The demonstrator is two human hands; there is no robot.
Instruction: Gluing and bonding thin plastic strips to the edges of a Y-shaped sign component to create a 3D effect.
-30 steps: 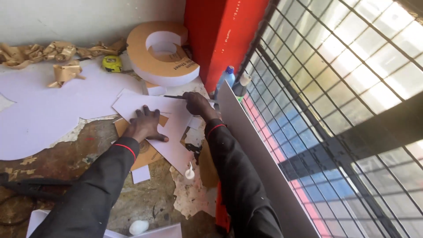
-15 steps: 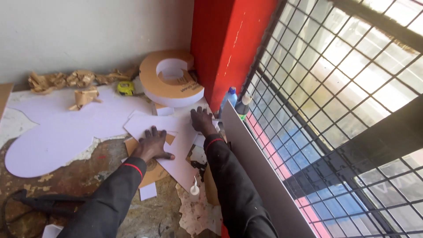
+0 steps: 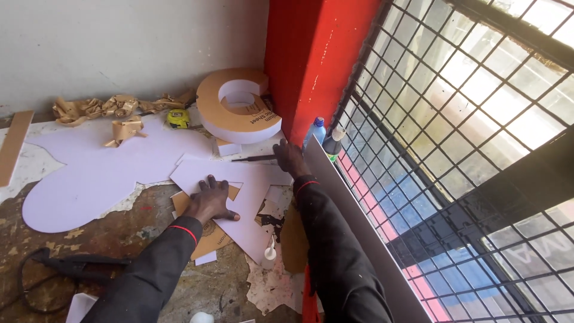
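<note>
My left hand [image 3: 210, 200] lies flat, fingers spread, on a white cut-out sheet [image 3: 248, 185] that rests over a brown cardboard piece [image 3: 212, 239] on the floor. Further right, my right hand [image 3: 289, 157] reaches toward the red pillar and grips the handle of a dark knife [image 3: 254, 158], which lies along the far edge of the white sheet. Both arms wear black sleeves with a red cuff stripe.
A thick letter-shaped foam form [image 3: 239, 113] leans by the red pillar [image 3: 311, 60]. A large white sheet [image 3: 101, 173], crumpled brown paper [image 3: 101, 107], a yellow tape measure [image 3: 177, 118], two bottles [image 3: 326, 137], a glue bottle [image 3: 270, 254], a glue gun [image 3: 72, 266] and a metal window grille [image 3: 454, 149] surround me.
The view has shifted and drawn closer. My right hand has moved further from me toward the pillar, along the sheet's far edge with the knife. The left hand stays pressed on the sheet.
</note>
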